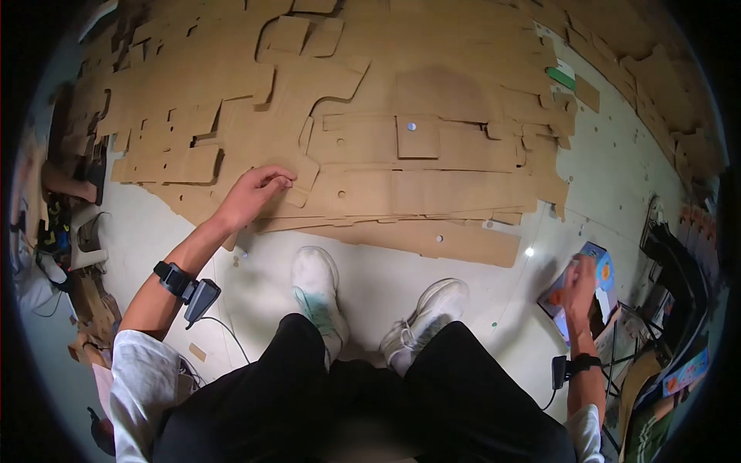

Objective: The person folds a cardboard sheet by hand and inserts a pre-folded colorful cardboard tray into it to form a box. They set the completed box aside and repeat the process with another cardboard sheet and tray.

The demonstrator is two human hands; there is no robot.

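Stacked sheets of brown die-cut cardboard [440, 185] cover the floor ahead, full of slots, holes and curved cuts. My left hand [258, 193] is low over the near part of the stack, thumb and fingers pressed together beside a small cut flap [302, 193]. Whether they pinch the cardboard or something small is hidden. Off to the right, my right hand [579, 285] is over a blue and purple printed box [598, 262] with orange pictures. Its fingers are blurred, and their grip on the box cannot be made out.
My white shoes [315, 282] stand on the pale floor just short of the cardboard. A dark chair-like frame [679, 270] is at far right. Another person's foot [93, 181] shows at far left, near cluttered items. A green-and-white piece [562, 75] lies by the stack's right edge.
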